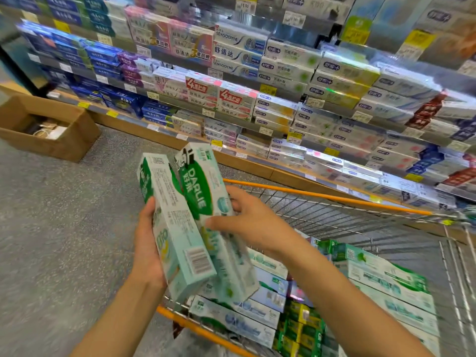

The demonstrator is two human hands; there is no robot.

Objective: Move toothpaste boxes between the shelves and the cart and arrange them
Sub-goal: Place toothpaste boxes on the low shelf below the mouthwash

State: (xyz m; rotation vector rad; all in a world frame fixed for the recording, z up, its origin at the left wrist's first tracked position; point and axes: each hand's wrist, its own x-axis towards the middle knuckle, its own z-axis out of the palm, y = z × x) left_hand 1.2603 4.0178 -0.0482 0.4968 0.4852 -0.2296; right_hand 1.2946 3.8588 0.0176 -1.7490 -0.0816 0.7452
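Two green-and-white Darlie toothpaste boxes are held upright above the cart's near left corner. My left hand grips the left box from below and behind. My right hand grips the right box by its side, fingers over its lower front. The wire cart with orange rims stands at the lower right, and several more toothpaste boxes lie stacked inside it. Shelves packed with toothpaste boxes run across the top of the view.
An open cardboard carton with small items inside sits on the grey floor at the left, against the shelf base. A wooden plinth runs under the lowest shelf, just beyond the cart. Speckled floor spreads to the left of the cart.
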